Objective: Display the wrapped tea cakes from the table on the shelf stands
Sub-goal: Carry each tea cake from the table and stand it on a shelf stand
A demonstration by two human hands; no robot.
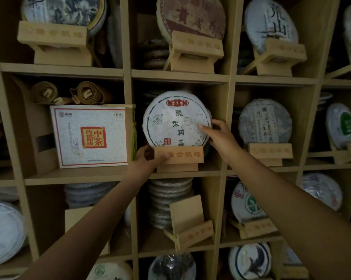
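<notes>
A round tea cake [175, 118] in white paper with dark characters and a red label stands upright on a wooden stand [179, 156] in the middle cubby of the shelf. My right hand [219, 136] grips the cake's right edge, thumb on its face. My left hand [148, 158] holds the stand's left end, thumb on its front bar. In the cubby below, an empty wooden stand [188, 221] sits tilted in front of a stack of wrapped cakes [168, 197].
The wooden shelf grid [128, 87] fills the view. A white box with a red seal [91, 136] stands in the left cubby under paper rolls [87, 93]. Other cakes on stands [264, 126] fill the surrounding cubbies. The table is out of sight.
</notes>
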